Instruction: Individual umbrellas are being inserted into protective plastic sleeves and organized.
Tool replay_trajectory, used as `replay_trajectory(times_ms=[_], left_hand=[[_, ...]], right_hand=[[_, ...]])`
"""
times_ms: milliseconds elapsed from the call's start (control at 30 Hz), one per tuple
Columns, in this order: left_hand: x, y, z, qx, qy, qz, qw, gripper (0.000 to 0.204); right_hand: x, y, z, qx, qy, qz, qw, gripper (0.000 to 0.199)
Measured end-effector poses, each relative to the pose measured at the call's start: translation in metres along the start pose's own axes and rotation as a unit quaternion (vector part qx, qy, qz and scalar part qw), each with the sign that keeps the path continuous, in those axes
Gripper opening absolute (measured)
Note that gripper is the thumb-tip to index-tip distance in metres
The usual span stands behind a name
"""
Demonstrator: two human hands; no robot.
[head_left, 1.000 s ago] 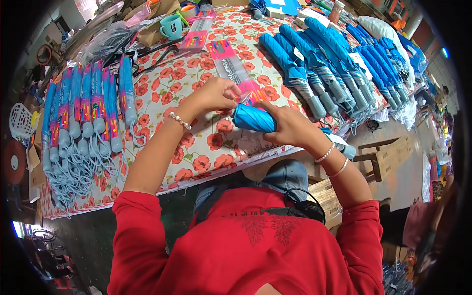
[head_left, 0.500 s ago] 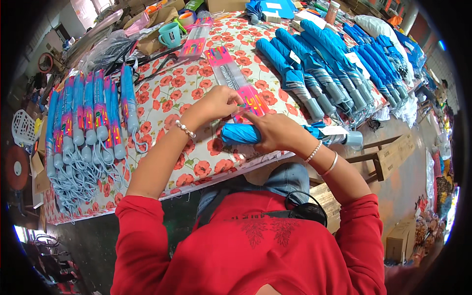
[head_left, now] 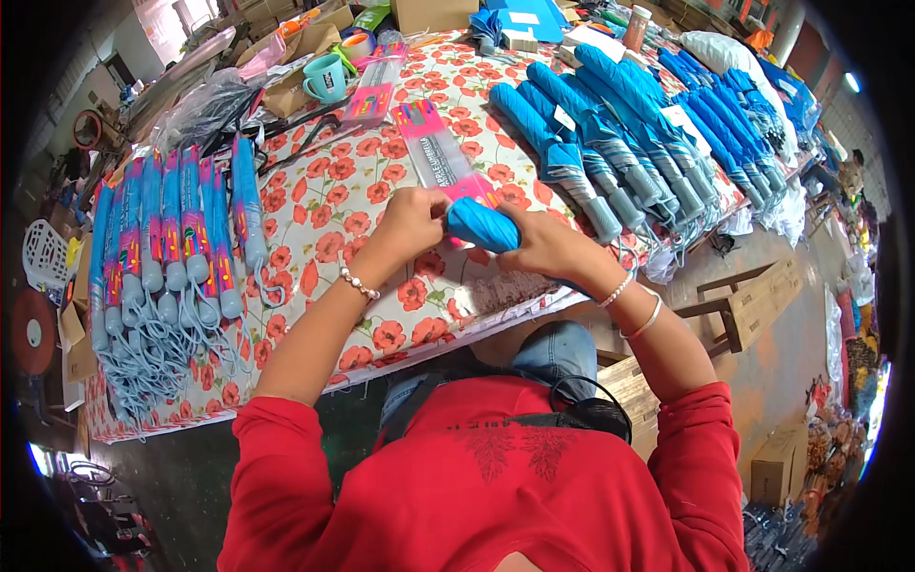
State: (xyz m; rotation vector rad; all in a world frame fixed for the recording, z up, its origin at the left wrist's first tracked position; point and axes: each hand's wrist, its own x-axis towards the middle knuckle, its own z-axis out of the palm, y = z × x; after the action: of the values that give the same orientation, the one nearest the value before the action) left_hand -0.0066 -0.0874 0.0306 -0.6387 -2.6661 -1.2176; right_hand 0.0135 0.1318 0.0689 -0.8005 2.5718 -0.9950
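Note:
My right hand [head_left: 553,246] is wrapped round a folded blue umbrella [head_left: 481,225], whose closed end points left and up; its handle is hidden behind the hand and forearm. A flat clear plastic sleeve with pink printed ends [head_left: 440,153] lies on the table under the umbrella's tip. At the near pink end of this sleeve, my left hand [head_left: 412,224] is closed in a pinch, right beside the umbrella's end. The fingertips are partly hidden, but the sleeve's edge seems to be between them.
Sleeved umbrellas [head_left: 172,219] with grey handles lie in a row at left. Bare blue umbrellas [head_left: 610,133] are heaped at right. Toward the back are a teal mug [head_left: 326,78], more empty sleeves [head_left: 374,86] and a cardboard box [head_left: 436,13]. A wooden bench [head_left: 753,300] stands at right.
My right hand has raised the umbrella and swung its closed end up to the sleeve's near end. My left hand has shifted slightly left and down, staying at the sleeve's pink end.

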Motion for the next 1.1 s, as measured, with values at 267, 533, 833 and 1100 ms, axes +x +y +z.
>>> replay_trajectory(times_ms=[267,533,833,1100], left_hand=[[-0.004,0.016,-0.008,-0.068,0.054,-0.069,0.994,0.018],[-0.009,0.014,-0.006,-0.067,0.071,-0.013,0.995,0.018],[-0.007,0.019,0.003,-0.004,-0.004,0.027,1.000,0.021],[-0.003,0.006,0.022,-0.078,-0.019,-0.011,0.997,0.015]], right_hand=[[-0.001,0.009,0.015,-0.183,0.048,0.005,0.982,0.059],[-0.002,0.001,0.014,-0.166,0.053,0.006,0.985,0.057],[-0.009,0.012,0.003,-0.094,0.022,0.050,0.994,0.051],[-0.023,0.010,0.009,-0.147,0.053,0.059,0.986,0.041]])
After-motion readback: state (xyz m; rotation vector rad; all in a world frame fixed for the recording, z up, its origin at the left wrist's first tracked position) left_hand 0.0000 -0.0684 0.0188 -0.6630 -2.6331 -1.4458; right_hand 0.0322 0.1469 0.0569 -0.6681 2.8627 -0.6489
